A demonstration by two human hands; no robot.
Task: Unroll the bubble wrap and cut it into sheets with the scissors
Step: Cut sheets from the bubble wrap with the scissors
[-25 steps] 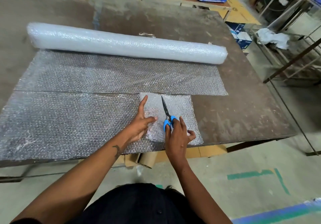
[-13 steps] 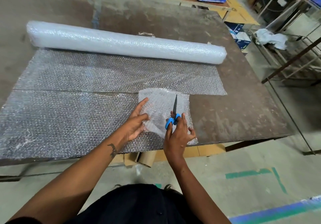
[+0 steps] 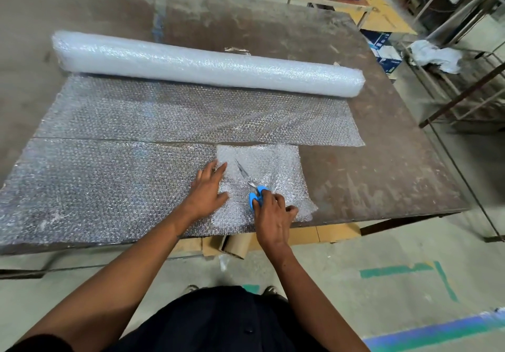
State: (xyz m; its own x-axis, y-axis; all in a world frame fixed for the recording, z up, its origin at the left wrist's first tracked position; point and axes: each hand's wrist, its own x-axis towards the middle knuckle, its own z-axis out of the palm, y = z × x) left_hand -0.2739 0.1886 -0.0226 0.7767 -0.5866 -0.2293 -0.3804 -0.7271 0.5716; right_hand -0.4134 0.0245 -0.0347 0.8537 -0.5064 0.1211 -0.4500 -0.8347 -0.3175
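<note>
- Right hand (image 3: 273, 212): shown nearest the viewer at the near table edge, its fingers curled through the blue handles of the scissors (image 3: 250, 185). The blades are seen slightly parted and aimed away and a little to the left, their tips lying over the small stack of cut sheets (image 3: 278, 166).
- Left hand (image 3: 208, 189): laid flat with fingers straight and spread, pressing down where the long near strip (image 3: 103, 185) meets the left edge of the stack. Nothing is gripped by it.
- Key relation: the scissors' long axis is seen to run near-to-far, roughly parallel to the left hand's fingers and just to their right; the strip to be divided extends leftward from that line. The right hand is therefore judged to be the cutting hand and the left the holding hand. Whether the blades are under the strip's layer or merely above the stack cannot be told.
- Unrolled sheet (image 3: 191, 114): spread flat beyond the strip, parted from it by a straight seam running left to right, and joined at its far side to the roll.
- Bubble wrap roll (image 3: 207, 63): lying across the table (image 3: 382, 160) with its long axis left to right, well apart from both hands.
</note>
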